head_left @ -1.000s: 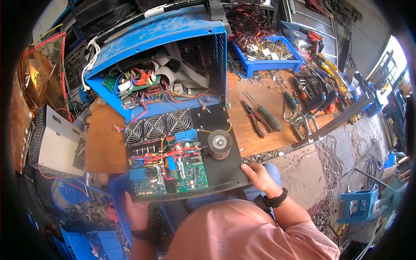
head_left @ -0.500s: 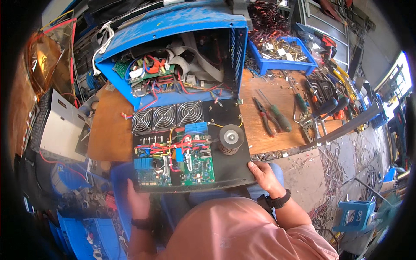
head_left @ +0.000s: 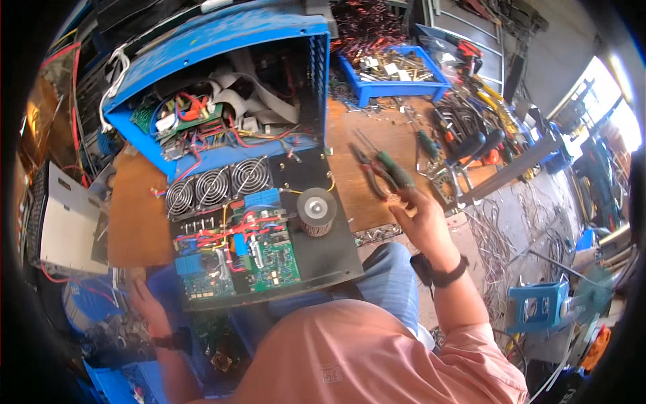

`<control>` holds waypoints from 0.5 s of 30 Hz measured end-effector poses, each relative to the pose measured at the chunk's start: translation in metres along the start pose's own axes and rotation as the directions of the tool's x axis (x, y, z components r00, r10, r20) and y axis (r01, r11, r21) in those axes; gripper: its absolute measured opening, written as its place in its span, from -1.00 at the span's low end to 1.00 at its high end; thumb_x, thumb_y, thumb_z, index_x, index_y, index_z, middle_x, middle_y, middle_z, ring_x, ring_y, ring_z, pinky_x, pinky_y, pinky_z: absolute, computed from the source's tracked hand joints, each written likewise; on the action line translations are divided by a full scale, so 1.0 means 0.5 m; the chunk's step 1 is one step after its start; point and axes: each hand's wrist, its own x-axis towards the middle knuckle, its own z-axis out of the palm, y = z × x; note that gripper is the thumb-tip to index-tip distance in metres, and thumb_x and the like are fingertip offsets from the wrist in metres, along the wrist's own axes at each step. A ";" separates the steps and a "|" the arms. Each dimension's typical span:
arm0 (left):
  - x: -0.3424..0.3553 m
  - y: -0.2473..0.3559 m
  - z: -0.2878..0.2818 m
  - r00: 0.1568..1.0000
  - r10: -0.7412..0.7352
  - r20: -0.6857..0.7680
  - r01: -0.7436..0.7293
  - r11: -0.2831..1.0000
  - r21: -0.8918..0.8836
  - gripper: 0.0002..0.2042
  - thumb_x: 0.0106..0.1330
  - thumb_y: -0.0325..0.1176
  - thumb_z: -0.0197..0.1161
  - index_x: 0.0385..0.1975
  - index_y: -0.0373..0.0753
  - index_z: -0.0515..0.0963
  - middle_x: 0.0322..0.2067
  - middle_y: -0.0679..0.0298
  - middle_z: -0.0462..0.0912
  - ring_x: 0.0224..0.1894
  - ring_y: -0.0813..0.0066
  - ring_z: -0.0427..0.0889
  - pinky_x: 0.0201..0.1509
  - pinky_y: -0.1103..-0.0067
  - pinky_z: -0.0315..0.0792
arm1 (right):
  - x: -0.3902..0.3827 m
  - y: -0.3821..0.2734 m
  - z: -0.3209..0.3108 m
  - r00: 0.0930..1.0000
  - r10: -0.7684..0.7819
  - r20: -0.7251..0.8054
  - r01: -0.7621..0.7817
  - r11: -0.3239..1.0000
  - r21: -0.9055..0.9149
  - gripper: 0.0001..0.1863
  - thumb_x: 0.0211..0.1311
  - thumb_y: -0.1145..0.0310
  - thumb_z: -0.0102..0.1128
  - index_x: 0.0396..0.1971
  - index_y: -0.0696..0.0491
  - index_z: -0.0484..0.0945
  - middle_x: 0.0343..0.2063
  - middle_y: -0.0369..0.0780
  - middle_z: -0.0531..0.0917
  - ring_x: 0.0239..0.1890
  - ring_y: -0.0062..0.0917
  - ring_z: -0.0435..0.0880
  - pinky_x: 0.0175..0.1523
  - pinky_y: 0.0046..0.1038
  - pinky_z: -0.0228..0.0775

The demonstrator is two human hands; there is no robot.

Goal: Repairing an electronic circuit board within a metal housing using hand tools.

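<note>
A black panel (head_left: 330, 266) lies with its near edge over my lap, tilted slightly. It carries green circuit boards (head_left: 272, 261), three round fan grilles (head_left: 212, 186) and a ring-shaped coil (head_left: 316, 232) with a disc on top. My right hand (head_left: 420, 219) is off the panel, thumb and fingers apart, at the handle ends of red-handled pliers (head_left: 372, 176) and a green-handled screwdriver (head_left: 397, 170). Whether the fingertips touch these tools I cannot tell. My left hand (head_left: 149, 306), somewhat blurred, is left of the panel's near left corner with its fingers stretched out, holding nothing visible.
Behind the panel stands an open blue metal case (head_left: 222, 34) full of wires and ribbon cable. A blue tray (head_left: 397, 89) holds small metal parts. Several hand tools (head_left: 471, 135) crowd the bench's right side. A white box-like unit (head_left: 70, 222) stands left; loose wires (head_left: 494, 242) litter the floor.
My right hand has let go of the panel's right corner and moved up to the pliers and screwdriver. My left hand has come away from the panel's left corner. The view has shifted right.
</note>
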 end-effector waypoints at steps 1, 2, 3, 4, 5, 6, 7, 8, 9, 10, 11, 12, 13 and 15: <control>0.017 -0.003 -0.007 0.986 0.166 0.002 -0.163 0.963 0.215 -0.60 0.50 -0.21 -0.02 0.06 -0.48 0.44 0.06 -0.19 0.48 0.10 -0.10 0.45 0.23 0.27 0.30 | 0.019 0.008 -0.003 0.998 -0.043 -0.039 0.038 0.991 -0.128 -0.66 0.08 0.29 0.37 -0.19 0.16 0.61 -0.27 -0.03 0.63 -0.18 -0.20 0.65 -0.09 -0.26 0.49; 0.044 0.002 -0.007 0.971 0.238 0.034 -0.237 0.922 0.306 -0.59 0.49 -0.19 0.00 0.07 -0.47 0.43 0.09 -0.18 0.45 0.14 -0.13 0.40 0.26 0.24 0.27 | 0.039 0.017 -0.007 0.994 -0.099 -0.037 0.089 0.975 -0.205 -0.65 0.07 0.27 0.36 -0.20 0.16 0.58 -0.24 -0.03 0.61 -0.11 -0.15 0.62 -0.03 -0.24 0.49; 0.066 0.010 -0.003 0.945 0.323 0.050 -0.317 0.869 0.380 -0.58 0.48 -0.18 0.03 0.08 -0.46 0.42 0.12 -0.18 0.43 0.18 -0.15 0.36 0.28 0.20 0.24 | 0.054 0.024 -0.005 0.997 -0.077 -0.027 0.067 0.960 -0.272 -0.64 0.08 0.29 0.36 -0.16 0.16 0.58 -0.23 -0.03 0.61 -0.11 -0.14 0.62 -0.01 -0.23 0.48; 0.084 0.023 0.007 0.954 0.289 0.086 -0.297 0.856 0.424 -0.57 0.47 -0.17 0.03 0.09 -0.45 0.42 0.14 -0.18 0.41 0.20 -0.16 0.34 0.29 0.19 0.23 | 0.068 0.031 -0.001 0.996 -0.081 -0.033 0.066 0.941 -0.331 -0.63 0.09 0.30 0.35 -0.13 0.16 0.58 -0.23 -0.04 0.61 -0.12 -0.13 0.61 0.02 -0.21 0.48; 0.102 0.038 0.018 0.953 0.283 0.108 -0.301 0.838 0.454 -0.56 0.47 -0.15 0.04 0.10 -0.44 0.41 0.15 -0.17 0.39 0.22 -0.16 0.31 0.30 0.18 0.21 | 0.081 0.038 0.004 0.997 -0.069 -0.033 0.051 0.920 -0.388 -0.62 0.10 0.31 0.34 -0.09 0.16 0.57 -0.22 -0.05 0.61 -0.12 -0.12 0.61 0.04 -0.20 0.47; 0.116 0.053 0.028 0.952 0.276 0.130 -0.303 0.820 0.486 -0.55 0.46 -0.14 0.05 0.10 -0.43 0.41 0.17 -0.17 0.38 0.24 -0.17 0.29 0.31 0.17 0.20 | 0.093 0.044 0.008 0.999 -0.040 -0.017 0.029 0.900 -0.435 -0.65 0.16 0.24 0.30 -0.12 0.14 0.58 -0.20 -0.06 0.61 -0.11 -0.11 0.62 0.04 -0.18 0.48; 0.127 0.066 0.038 0.946 0.295 0.130 -0.321 0.813 0.487 -0.55 0.45 -0.13 0.06 0.11 -0.42 0.41 0.17 -0.16 0.38 0.25 -0.16 0.28 0.31 0.17 0.20 | 0.102 0.050 0.013 1.000 0.008 0.018 0.001 0.894 -0.448 -0.66 0.17 0.22 0.28 -0.13 0.13 0.58 -0.19 -0.05 0.61 -0.10 -0.11 0.63 0.02 -0.17 0.49; 0.134 0.076 0.050 0.940 0.313 0.133 -0.337 0.806 0.486 -0.54 0.45 -0.11 0.07 0.11 -0.41 0.41 0.17 -0.16 0.39 0.25 -0.15 0.28 0.31 0.18 0.20 | 0.109 0.056 0.018 0.995 0.075 0.061 -0.038 0.881 -0.472 -0.66 0.19 0.21 0.27 -0.15 0.12 0.58 -0.19 -0.05 0.62 -0.09 -0.10 0.63 0.01 -0.17 0.50; 0.139 0.084 0.061 0.926 0.356 0.124 -0.369 0.794 0.482 -0.53 0.44 -0.10 0.08 0.12 -0.41 0.41 0.17 -0.15 0.39 0.26 -0.14 0.28 0.31 0.18 0.20 | 0.115 0.062 0.022 0.985 0.142 0.097 -0.075 0.862 -0.502 -0.67 0.20 0.19 0.25 -0.16 0.11 0.58 -0.18 -0.05 0.62 -0.09 -0.10 0.64 0.00 -0.16 0.50; 0.150 0.090 0.069 0.915 0.380 0.138 -0.393 0.757 0.522 -0.53 0.44 -0.10 0.07 0.12 -0.39 0.41 0.16 -0.14 0.40 0.24 -0.14 0.30 0.31 0.17 0.20 | 0.119 0.066 0.026 0.985 0.130 0.110 -0.056 0.856 -0.513 -0.66 0.17 0.18 0.28 -0.21 0.15 0.58 -0.20 -0.01 0.63 -0.16 -0.06 0.68 -0.05 -0.16 0.55; 0.158 0.093 0.078 0.909 0.391 0.147 -0.409 0.761 0.503 -0.54 0.44 -0.10 0.08 0.12 -0.38 0.42 0.15 -0.13 0.40 0.24 -0.13 0.31 0.30 0.16 0.21 | 0.122 0.072 0.025 0.984 0.140 0.113 -0.063 0.859 -0.508 -0.65 0.18 0.16 0.27 -0.21 0.15 0.58 -0.20 0.00 0.64 -0.16 -0.07 0.68 -0.05 -0.17 0.55; 0.164 0.092 0.085 0.900 0.409 0.152 -0.427 0.756 0.496 -0.54 0.44 -0.11 0.09 0.12 -0.37 0.43 0.15 -0.13 0.41 0.23 -0.13 0.31 0.30 0.16 0.21 | 0.124 0.075 0.027 0.976 0.175 0.126 -0.086 0.852 -0.516 -0.64 0.19 0.14 0.26 -0.21 0.15 0.59 -0.20 0.01 0.64 -0.16 -0.07 0.68 -0.04 -0.17 0.55; 0.168 0.087 0.088 0.889 0.432 0.152 -0.446 0.742 0.500 -0.55 0.43 -0.11 0.10 0.11 -0.37 0.43 0.14 -0.12 0.42 0.22 -0.13 0.32 0.29 0.16 0.21 | 0.125 0.075 0.033 0.969 0.206 0.140 -0.103 0.845 -0.525 -0.63 0.20 0.12 0.25 -0.22 0.15 0.59 -0.20 0.02 0.64 -0.16 -0.07 0.69 -0.04 -0.17 0.55; 0.176 0.076 0.103 0.884 0.451 0.119 -0.452 0.762 0.464 -0.56 0.42 -0.12 0.12 0.10 -0.35 0.45 0.11 -0.11 0.44 0.20 -0.11 0.35 0.28 0.17 0.23 | 0.131 0.078 0.034 0.952 0.250 0.175 -0.130 0.853 -0.506 -0.59 0.22 0.07 0.23 -0.20 0.15 0.59 -0.20 0.02 0.66 -0.12 -0.09 0.68 -0.01 -0.17 0.54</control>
